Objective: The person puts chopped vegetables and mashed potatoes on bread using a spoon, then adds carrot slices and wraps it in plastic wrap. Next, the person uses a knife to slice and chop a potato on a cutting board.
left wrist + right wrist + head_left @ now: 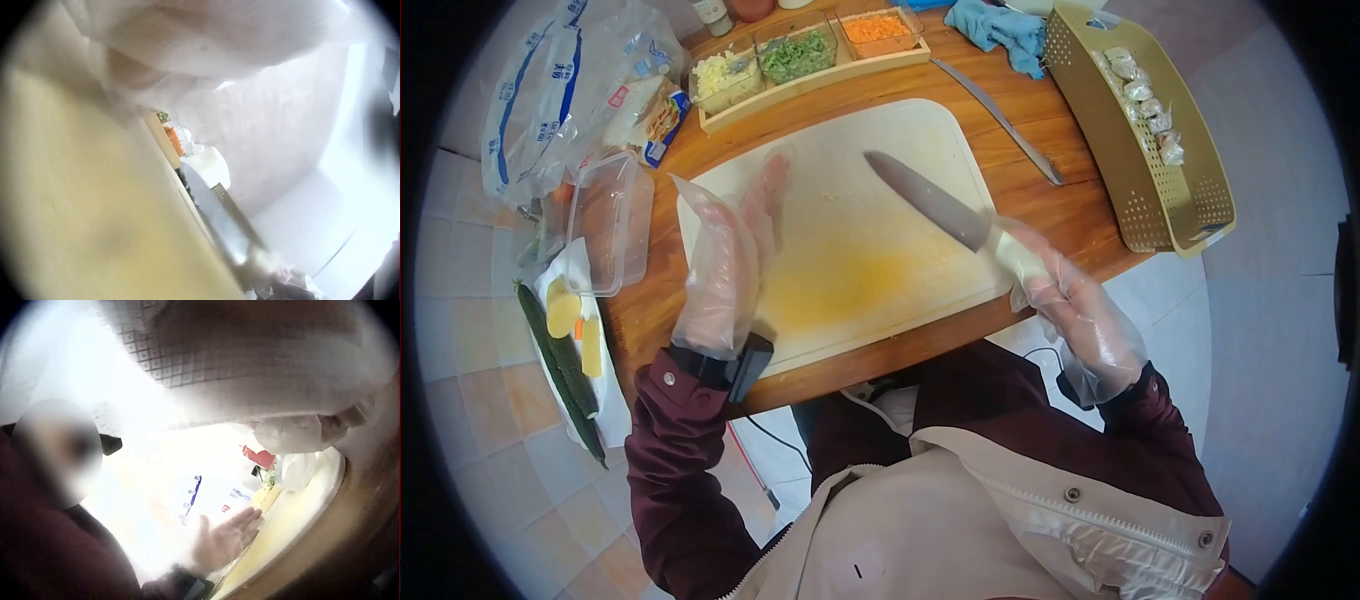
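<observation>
A knife [930, 200] with a broad grey blade and pale handle is gripped by the gloved right hand [1090, 325], its blade over the right part of the white cutting board [850, 160]. The gloved left hand [725, 250] is at the board's left side, fingers extended and holding nothing. A yellow stain marks the middle of the board. In the left wrist view the knife blade [215, 212] appears beyond the board's edge. The right wrist view shows the left hand [228, 544] with straight fingers and palm visible.
Behind the board, a wooden tray [820, 82] holds containers of chopped food. A long metal utensil [1000, 118] lies right of the board, near a tan basket [1090, 110] with wrapped pieces. At left are plastic bags [550, 100], a clear container [610, 225] and cucumbers [550, 350].
</observation>
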Demonstrator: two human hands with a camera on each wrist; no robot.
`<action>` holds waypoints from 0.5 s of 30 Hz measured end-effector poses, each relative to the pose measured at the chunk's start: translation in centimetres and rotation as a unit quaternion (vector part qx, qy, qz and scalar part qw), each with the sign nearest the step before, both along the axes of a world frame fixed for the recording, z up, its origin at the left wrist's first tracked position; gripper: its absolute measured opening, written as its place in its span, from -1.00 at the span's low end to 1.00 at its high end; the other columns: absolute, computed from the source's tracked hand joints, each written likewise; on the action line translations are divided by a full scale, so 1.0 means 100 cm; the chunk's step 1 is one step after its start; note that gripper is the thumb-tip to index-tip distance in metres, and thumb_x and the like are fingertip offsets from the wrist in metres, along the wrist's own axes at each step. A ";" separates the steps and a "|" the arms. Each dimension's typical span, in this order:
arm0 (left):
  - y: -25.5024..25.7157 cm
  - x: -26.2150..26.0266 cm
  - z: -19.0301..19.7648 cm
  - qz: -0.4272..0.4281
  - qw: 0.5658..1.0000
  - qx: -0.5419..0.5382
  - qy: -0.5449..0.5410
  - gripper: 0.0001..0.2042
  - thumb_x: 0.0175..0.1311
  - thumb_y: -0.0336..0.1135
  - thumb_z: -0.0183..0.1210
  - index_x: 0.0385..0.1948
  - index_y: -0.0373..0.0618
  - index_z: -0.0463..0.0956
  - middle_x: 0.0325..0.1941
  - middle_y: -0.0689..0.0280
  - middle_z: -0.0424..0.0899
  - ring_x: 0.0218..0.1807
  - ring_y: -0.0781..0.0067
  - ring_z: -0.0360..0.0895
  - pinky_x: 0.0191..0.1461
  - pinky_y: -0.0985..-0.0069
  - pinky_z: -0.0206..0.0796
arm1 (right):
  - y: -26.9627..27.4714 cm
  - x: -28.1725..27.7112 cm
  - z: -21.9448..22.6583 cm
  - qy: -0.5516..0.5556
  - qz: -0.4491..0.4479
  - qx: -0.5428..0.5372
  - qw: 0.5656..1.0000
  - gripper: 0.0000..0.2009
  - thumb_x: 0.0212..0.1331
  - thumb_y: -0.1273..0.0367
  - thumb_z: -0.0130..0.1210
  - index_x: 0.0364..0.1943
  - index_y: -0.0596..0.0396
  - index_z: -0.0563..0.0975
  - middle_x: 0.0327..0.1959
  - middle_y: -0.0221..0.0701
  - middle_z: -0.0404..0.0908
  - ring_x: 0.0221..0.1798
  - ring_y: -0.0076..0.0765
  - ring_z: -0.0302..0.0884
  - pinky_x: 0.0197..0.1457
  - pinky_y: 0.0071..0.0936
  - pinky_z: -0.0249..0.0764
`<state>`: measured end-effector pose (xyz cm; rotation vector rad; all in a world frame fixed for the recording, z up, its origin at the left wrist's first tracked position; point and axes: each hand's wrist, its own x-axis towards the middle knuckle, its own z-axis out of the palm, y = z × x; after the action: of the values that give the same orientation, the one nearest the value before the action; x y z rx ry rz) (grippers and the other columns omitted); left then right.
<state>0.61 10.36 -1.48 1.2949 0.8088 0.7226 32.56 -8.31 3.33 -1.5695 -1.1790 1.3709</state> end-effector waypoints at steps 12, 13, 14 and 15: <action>-0.011 0.007 -0.012 0.035 0.997 0.029 -0.061 0.11 0.44 0.59 -0.53 0.61 -0.42 -0.02 0.71 -0.03 0.07 0.75 0.06 -0.05 0.77 0.28 -0.33 | -0.008 -0.023 0.008 -0.089 0.008 -0.080 0.993 -0.41 0.62 0.29 -0.10 0.66 0.05 0.14 0.28 -0.22 0.58 0.04 -0.40 0.60 0.22 -0.37 0.51; -0.012 0.009 -0.011 0.045 0.996 0.027 -0.071 0.11 0.45 0.59 -0.53 0.61 -0.44 -0.02 0.70 -0.04 0.08 0.74 0.05 -0.04 0.76 0.28 -0.32 | -0.008 -0.025 0.006 -0.089 0.009 -0.080 0.993 -0.41 0.62 0.29 -0.10 0.66 0.05 0.14 0.28 -0.22 0.58 0.04 -0.40 0.60 0.22 -0.37 0.51; -0.013 0.011 -0.009 0.045 0.996 0.027 -0.071 0.11 0.45 0.59 -0.53 0.61 -0.44 -0.02 0.70 -0.04 0.08 0.74 0.05 -0.04 0.76 0.28 -0.32 | -0.007 -0.026 0.003 -0.119 0.039 -0.046 0.991 -0.38 0.58 0.31 -0.06 0.66 0.01 0.13 0.16 -0.16 0.64 -0.04 -0.32 0.64 0.16 -0.36 0.54; -0.015 0.013 -0.008 0.043 0.996 0.028 -0.068 0.15 0.43 0.61 -0.50 0.58 -0.53 -0.05 0.71 -0.13 0.02 0.75 0.00 -0.09 0.78 0.25 -0.35 | -0.005 -0.028 0.001 -0.150 0.069 -0.012 0.986 -0.35 0.54 0.33 -0.01 0.67 -0.03 0.13 0.03 -0.11 0.69 -0.13 -0.25 0.68 0.09 -0.35 0.57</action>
<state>1.88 8.91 -2.32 1.2519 0.7408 0.8982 29.74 -8.83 3.45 -1.7837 -1.4803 1.2674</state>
